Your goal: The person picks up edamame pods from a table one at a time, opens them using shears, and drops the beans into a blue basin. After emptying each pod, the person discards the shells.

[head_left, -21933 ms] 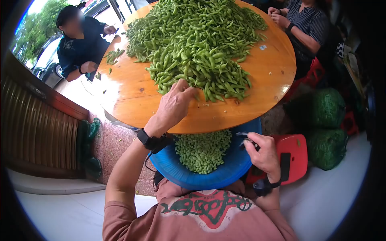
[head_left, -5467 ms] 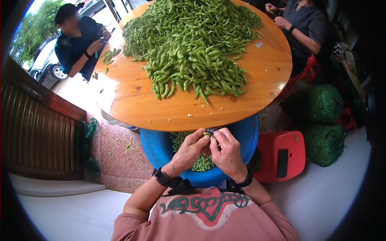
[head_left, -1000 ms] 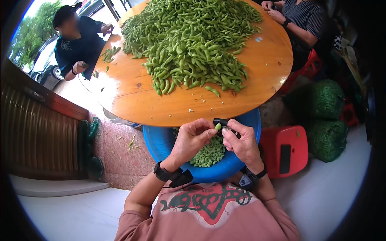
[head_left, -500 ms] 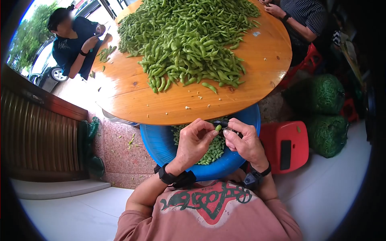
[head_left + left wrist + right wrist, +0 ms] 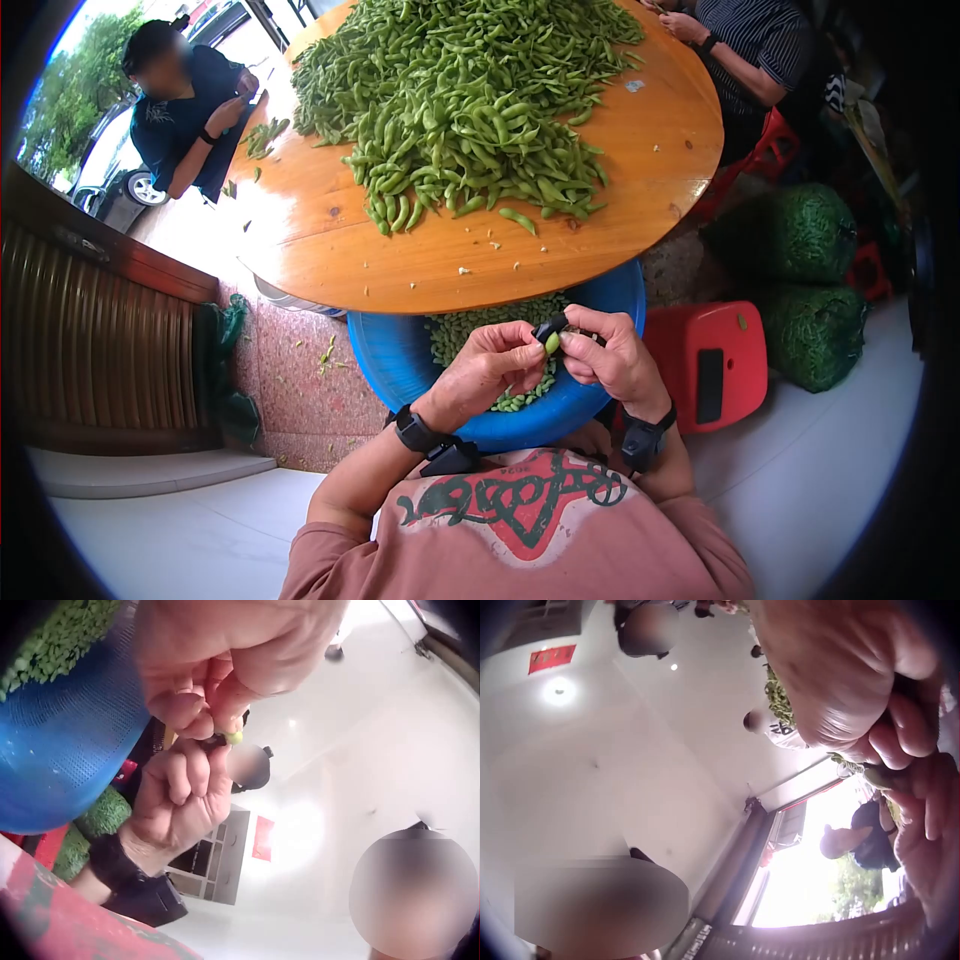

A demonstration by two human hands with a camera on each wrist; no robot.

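Observation:
In the head view my left hand (image 5: 480,370) pinches a green soybean pod (image 5: 552,343) between thumb and fingers. My right hand (image 5: 618,360) meets it from the other side, its thumb and curled fingers at the pod. A black cover-like piece (image 5: 549,326) sits at the right index fingertip, against the pod. Both hands are over a blue basin (image 5: 375,365) holding shelled soybeans (image 5: 470,327). In the left wrist view the pod (image 5: 235,738) shows pale green between the fingertips. The right wrist view shows the fingers close together, the pod mostly hidden.
A large heap of soybean pods (image 5: 470,120) covers much of the round wooden table (image 5: 320,250), just beyond the basin. A red stool (image 5: 738,365) and green net sacks (image 5: 820,335) stand at right. Two people sit around the table. Pod scraps lie on the floor at left.
Over the earlier frames, my left hand leaves the heap and joins the right above the basin. In the last half second, the hands draw closer and the black piece tilts over the pod.

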